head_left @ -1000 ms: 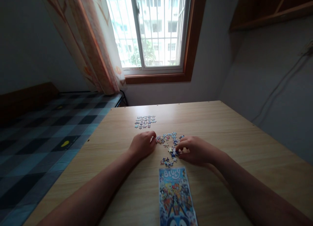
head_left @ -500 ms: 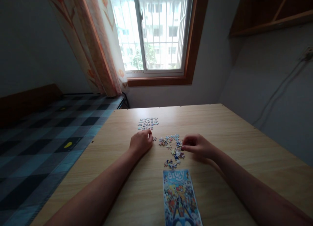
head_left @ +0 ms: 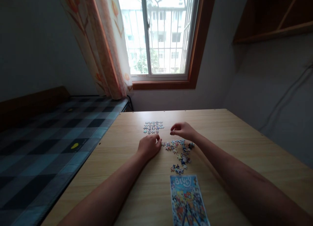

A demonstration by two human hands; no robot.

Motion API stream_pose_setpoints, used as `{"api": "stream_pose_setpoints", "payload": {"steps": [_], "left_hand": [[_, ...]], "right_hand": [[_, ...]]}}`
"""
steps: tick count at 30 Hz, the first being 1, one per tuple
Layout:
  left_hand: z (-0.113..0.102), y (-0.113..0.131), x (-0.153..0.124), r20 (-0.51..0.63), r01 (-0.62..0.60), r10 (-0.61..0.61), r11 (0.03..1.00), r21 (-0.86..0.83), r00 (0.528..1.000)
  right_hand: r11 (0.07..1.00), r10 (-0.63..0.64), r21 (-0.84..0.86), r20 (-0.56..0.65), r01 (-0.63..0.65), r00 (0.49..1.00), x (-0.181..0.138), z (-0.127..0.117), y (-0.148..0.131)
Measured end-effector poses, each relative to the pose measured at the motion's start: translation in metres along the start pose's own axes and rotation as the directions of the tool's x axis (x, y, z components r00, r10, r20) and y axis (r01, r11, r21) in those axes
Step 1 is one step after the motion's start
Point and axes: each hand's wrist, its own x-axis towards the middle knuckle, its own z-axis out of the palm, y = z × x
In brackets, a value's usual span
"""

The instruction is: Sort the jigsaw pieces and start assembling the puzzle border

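My left hand rests curled on the wooden table, fingers closed, right beside the loose pile of small puzzle pieces. My right hand hovers above the table in a pinch, between that pile and a flat patch of laid-out pieces farther back. What the pinch holds is too small to make out. A colourful puzzle picture card lies near the table's front edge.
A bed with a blue checked cover runs along the left of the table. Behind the table are a window, a patterned curtain and grey walls. A wooden shelf hangs at the upper right.
My right hand has lifted from the loose pile and moved back and left toward the laid-out patch, still pinched. My left hand stayed put. The view tilted slightly.
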Motion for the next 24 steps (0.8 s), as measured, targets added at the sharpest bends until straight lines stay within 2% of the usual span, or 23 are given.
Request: {"api": "stream_pose_setpoints", "payload": {"steps": [1, 4, 9, 14, 21, 24], "left_hand": [[0.000, 0.000, 0.000, 0.000, 0.007, -0.007, 1.000, 0.000, 1.000], [0.001, -0.001, 0.000, 0.002, 0.016, -0.016, 1.000, -0.003, 1.000], [0.002, -0.001, 0.000, 0.020, 0.031, -0.031, 0.999, -0.011, 0.999], [0.001, 0.000, 0.000, 0.014, 0.036, -0.036, 0.999, -0.002, 0.999], [0.003, -0.001, 0.000, 0.010, 0.043, -0.043, 0.999, -0.004, 0.999], [0.004, -0.001, 0.001, 0.006, 0.041, -0.041, 0.999, -0.005, 0.999]], "right_hand": [[0.999, 0.048, -0.014, 0.009, -0.048, 0.999, 0.012, 0.006, 0.001], [0.995, 0.091, -0.037, 0.018, -0.090, 0.996, 0.038, 0.024, 0.004], [0.981, 0.108, -0.160, -0.021, -0.110, 0.994, 0.055, 0.038, 0.002], [0.958, 0.027, -0.285, -0.033, -0.035, 0.999, 0.052, 0.031, 0.000], [0.897, -0.151, -0.400, 0.115, 0.185, 0.982, 0.040, 0.031, 0.004], [0.885, -0.130, -0.441, 0.076, 0.151, 0.989, 0.038, 0.034, 0.001]]}}
